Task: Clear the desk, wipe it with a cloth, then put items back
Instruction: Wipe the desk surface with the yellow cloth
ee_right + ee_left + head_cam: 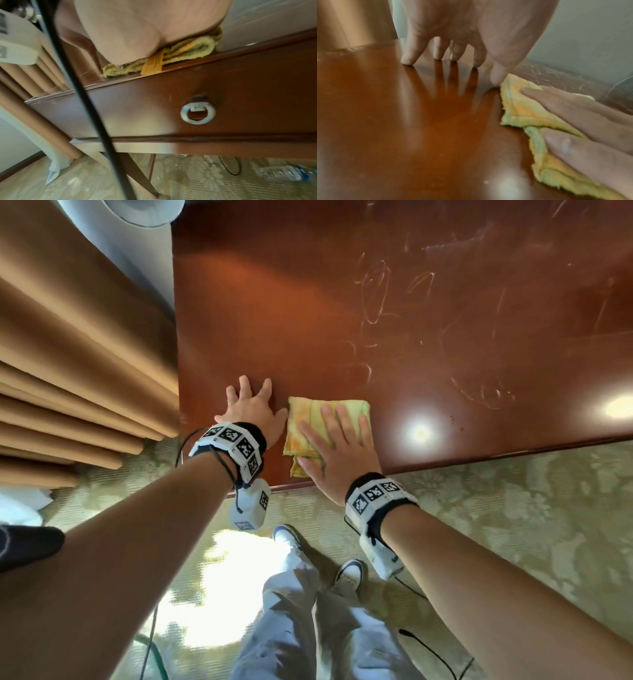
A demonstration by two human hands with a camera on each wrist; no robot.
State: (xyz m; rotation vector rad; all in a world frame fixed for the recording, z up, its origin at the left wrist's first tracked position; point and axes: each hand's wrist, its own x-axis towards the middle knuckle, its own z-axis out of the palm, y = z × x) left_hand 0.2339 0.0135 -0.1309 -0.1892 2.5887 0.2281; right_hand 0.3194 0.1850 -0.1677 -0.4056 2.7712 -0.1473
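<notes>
Head view: right hand (337, 448) lay flat, fingers straight, pressing folded yellow cloth (310, 416) at desk's (445, 320) 7 o'clock corner; left hand (251, 409) splayed, empty. Overlapping even-pressure strokes would suit.

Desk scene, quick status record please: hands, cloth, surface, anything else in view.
left hand: flat on the desk, fingers spread, thumb tip at the cloth's edge
right hand: pressed flat on the cloth, fingers straight
cloth: yellow-green, folded, at the desk's near edge close to its left corner
desk: reddish-brown wood, glossy, pale scratch marks over the far right part
drawer pull: metal ring on the desk's front panel, below the cloth
curtain: tan folds left of the desk
stage: wiping; no items on the visible desk surface
</notes>
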